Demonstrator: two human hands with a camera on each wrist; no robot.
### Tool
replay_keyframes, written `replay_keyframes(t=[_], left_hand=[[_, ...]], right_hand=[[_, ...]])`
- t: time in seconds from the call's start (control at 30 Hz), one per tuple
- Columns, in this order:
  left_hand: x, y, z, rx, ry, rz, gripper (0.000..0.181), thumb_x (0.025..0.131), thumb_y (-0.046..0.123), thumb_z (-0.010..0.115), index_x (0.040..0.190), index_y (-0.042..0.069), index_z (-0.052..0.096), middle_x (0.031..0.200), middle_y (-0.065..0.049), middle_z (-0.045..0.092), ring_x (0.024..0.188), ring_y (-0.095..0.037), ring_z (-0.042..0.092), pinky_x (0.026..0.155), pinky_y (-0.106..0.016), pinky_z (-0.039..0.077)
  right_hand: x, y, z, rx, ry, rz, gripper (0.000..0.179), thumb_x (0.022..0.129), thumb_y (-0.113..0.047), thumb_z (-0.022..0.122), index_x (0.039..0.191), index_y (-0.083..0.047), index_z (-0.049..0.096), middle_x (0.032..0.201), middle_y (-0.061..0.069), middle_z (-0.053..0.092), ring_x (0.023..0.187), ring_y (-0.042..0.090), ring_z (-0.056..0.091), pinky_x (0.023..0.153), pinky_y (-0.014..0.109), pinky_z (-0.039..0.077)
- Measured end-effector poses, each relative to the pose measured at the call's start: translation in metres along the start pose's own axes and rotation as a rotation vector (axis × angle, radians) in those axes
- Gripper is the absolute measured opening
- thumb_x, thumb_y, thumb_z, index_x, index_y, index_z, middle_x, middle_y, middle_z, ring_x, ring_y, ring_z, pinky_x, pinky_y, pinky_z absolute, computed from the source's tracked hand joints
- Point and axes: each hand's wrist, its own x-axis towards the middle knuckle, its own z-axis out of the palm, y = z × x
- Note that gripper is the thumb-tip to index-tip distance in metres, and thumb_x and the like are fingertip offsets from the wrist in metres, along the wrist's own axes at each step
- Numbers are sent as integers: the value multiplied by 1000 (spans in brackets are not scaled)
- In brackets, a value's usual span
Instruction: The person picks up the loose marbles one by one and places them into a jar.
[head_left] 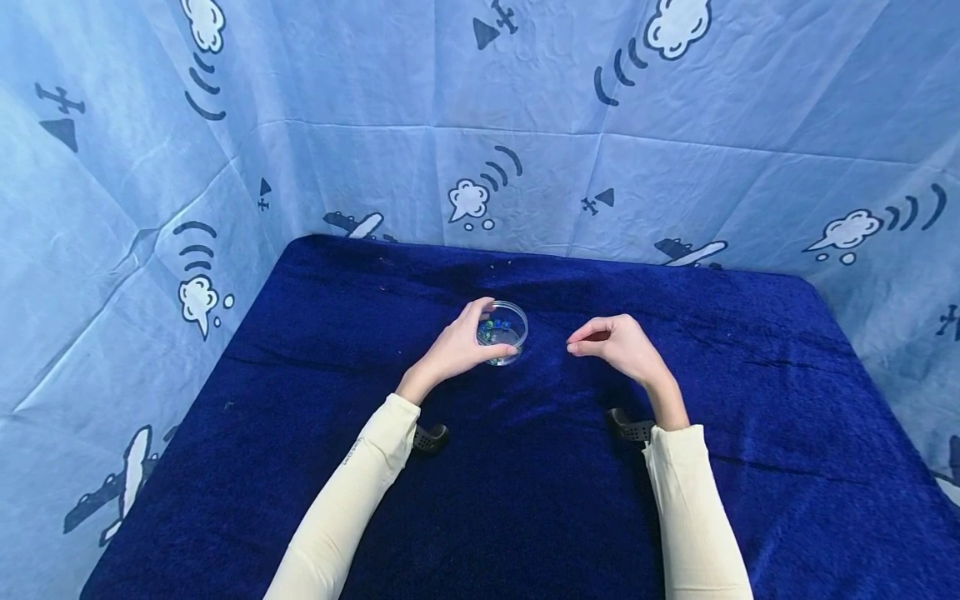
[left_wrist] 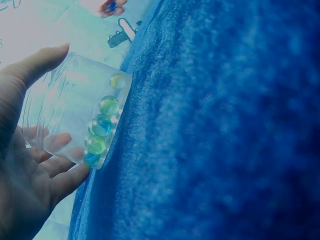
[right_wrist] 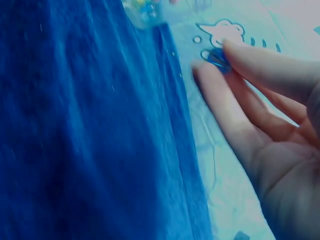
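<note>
My left hand (head_left: 453, 343) holds a clear, round plastic jar (left_wrist: 75, 97) by its side, thumb on one side and fingers on the other. The jar's mouth is open, and several blue and green glass marbles (left_wrist: 102, 125) lie along its bottom. To the right of the jar, apart from it, my right hand (head_left: 628, 348) is raised over the cloth. Between its thumb and fingertips it pinches a blue marble (right_wrist: 218, 60), which the fingers hide in the head view.
A dark blue velvety cloth (head_left: 525, 500) covers the table. Pale blue curtains (head_left: 390, 75) printed with planes and clouds hang behind it and at both sides. Dark perforated wrist-worn pieces (head_left: 432, 439) stick out beside both cream sleeves (head_left: 330, 517).
</note>
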Motion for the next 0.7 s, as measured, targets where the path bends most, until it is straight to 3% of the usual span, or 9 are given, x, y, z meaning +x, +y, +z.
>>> replay_keyframes(t=[0.43,0.7], left_hand=[[4,-4,2,11,23,14,94,86,45,83,158,9,34,154,-9,47,140,-26,49,112,-47,40],[3,-5,2,11,14,6,93,87,45,82,158,11,33,155,-9,46,140,-26,49,112,-46,41]], right_hand=[[12,-19,35,115,373,-102,12,86,-6,84,93,4,81,96,20,76,80,-3,64,71,14,46],[17,-34,64,159,518,-168,9,84,1,84,90,5,80,94,21,76,80,-4,63,72,11,47]])
